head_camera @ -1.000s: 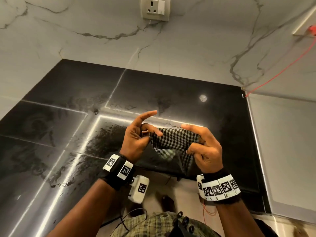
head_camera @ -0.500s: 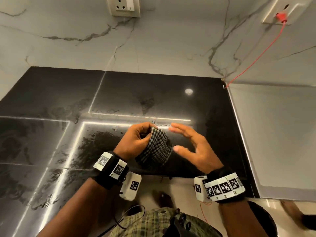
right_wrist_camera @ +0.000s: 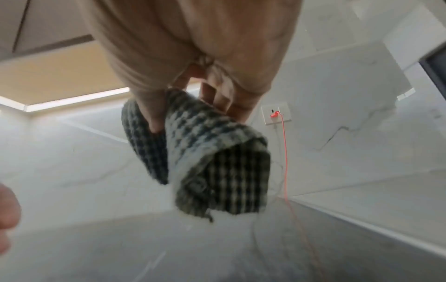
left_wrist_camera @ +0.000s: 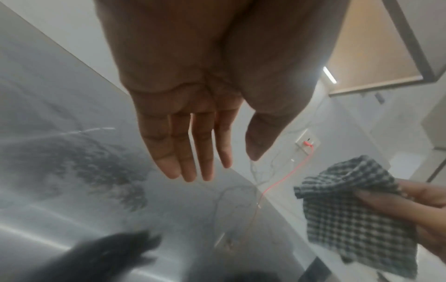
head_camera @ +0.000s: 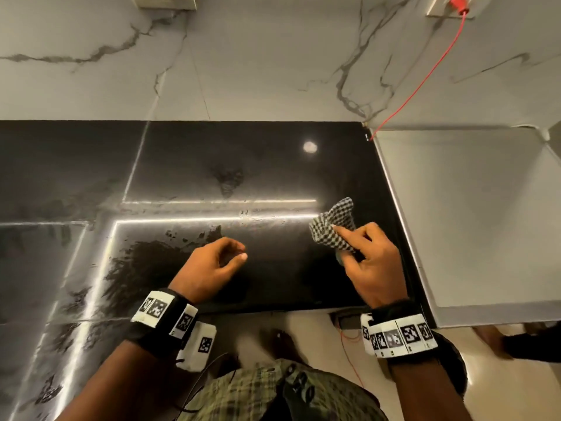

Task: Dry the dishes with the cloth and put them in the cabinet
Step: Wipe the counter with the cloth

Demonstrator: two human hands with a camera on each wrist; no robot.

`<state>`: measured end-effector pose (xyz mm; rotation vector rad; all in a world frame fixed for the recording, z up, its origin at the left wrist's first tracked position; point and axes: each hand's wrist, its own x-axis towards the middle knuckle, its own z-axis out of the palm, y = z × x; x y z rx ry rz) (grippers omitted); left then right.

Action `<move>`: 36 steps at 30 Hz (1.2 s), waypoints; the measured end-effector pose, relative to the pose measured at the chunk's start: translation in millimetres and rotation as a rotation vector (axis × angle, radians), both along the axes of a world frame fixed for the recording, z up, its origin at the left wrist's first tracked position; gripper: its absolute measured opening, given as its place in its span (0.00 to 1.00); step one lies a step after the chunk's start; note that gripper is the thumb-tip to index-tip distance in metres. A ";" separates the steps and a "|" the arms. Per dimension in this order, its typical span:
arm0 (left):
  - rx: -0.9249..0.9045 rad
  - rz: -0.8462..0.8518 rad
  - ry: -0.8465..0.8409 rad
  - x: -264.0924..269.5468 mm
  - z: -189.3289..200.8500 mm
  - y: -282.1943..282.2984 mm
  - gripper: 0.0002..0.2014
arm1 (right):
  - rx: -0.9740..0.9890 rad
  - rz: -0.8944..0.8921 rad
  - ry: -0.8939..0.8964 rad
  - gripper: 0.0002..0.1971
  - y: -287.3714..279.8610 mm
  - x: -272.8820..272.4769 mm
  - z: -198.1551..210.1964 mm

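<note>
A black-and-white checked cloth is bunched in my right hand, which grips it above the right part of the black countertop. The right wrist view shows the folded cloth hanging from the fingers. In the left wrist view the cloth sits at the right. My left hand hovers over the counter's front middle, holding nothing. Its fingers are straight and relaxed. No dishes and no cabinet are in view.
A grey steel surface adjoins the counter on the right. A red cable runs from a wall socket down to the counter's back right corner. The marble wall stands behind. Wet smears mark the counter's front left.
The cloth has passed from my left hand to my right hand, which carried it to the right. My left hand let go and now hangs free.
</note>
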<state>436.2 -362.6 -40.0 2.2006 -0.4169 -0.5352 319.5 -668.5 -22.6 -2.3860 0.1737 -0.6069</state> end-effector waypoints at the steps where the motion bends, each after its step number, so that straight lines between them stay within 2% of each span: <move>1: 0.086 -0.028 -0.004 -1.6 -3.3 1.3 0.15 | -0.124 -0.012 0.051 0.23 -3.9 -5.9 -7.9; 3: 0.315 -0.117 -0.044 -6.1 -8.8 -1.7 0.24 | -0.323 0.013 0.288 0.23 -3.6 -19.4 -27.8; 5: 0.549 -0.215 -0.100 -10.7 -11.3 -9.6 0.30 | -0.364 0.015 0.476 0.21 0.1 -33.8 -45.1; 6: 0.641 -0.265 -0.109 -12.7 -10.6 -13.7 0.32 | -0.317 -0.026 0.477 0.19 1.9 -39.2 -49.9; 8: 0.768 -0.350 -0.100 -12.6 -11.3 -20.3 0.34 | -0.201 -0.133 0.349 0.14 4.2 -41.6 -51.9; 10: 0.850 -0.398 -0.127 -8.5 -12.6 -24.7 0.32 | -0.196 -0.178 0.242 0.16 8.6 -32.8 -54.2; 11: 0.873 -0.411 -0.148 -6.4 -14.0 -27.0 0.30 | -0.238 -0.167 0.260 0.19 10.4 -24.8 -57.9; 14: 0.942 -0.459 -0.191 -6.7 -14.8 -38.3 0.27 | -0.392 -0.060 0.519 0.31 17.7 -2.9 -78.6; 16: 1.011 -0.496 -0.220 -10.0 -15.1 -46.0 0.26 | -0.427 -0.052 0.600 0.34 21.6 1.4 -92.5; 21: 1.018 -0.486 -0.200 -7.6 -19.4 -49.3 0.25 | -0.445 -0.066 0.588 0.33 15.8 -2.2 -98.7; 25: 1.008 -0.398 -0.144 -13.1 -24.6 -45.4 0.35 | -0.475 -0.117 0.610 0.33 -9.7 -20.6 -100.0; 29: 1.009 -0.364 -0.104 -15.9 -29.7 -44.1 0.37 | -0.494 -0.104 0.637 0.33 -39.2 -29.7 -97.1; 36: 1.016 -0.249 0.003 -14.1 -32.5 -55.5 0.39 | -0.507 -0.034 0.612 0.33 -74.6 20.3 -97.6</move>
